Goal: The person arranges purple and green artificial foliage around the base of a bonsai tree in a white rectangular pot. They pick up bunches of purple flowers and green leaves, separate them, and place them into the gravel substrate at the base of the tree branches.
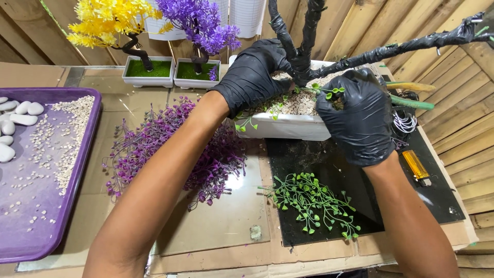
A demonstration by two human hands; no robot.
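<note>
At centre frame, the left hand [252,77] was closed around the stiff black-wrapped trunk [301,62] at its base. The right hand [357,118] pinched a light, bendy green sprig [329,91] over the white pot [288,126]; its thin stem looked the safest hold.

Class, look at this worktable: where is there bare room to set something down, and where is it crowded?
Bare glass lies between the purple sprigs and the green sprigs. The purple tray has bare room near its front edge. It is crowded around the white planter, where the left hand and right hand work.
</note>
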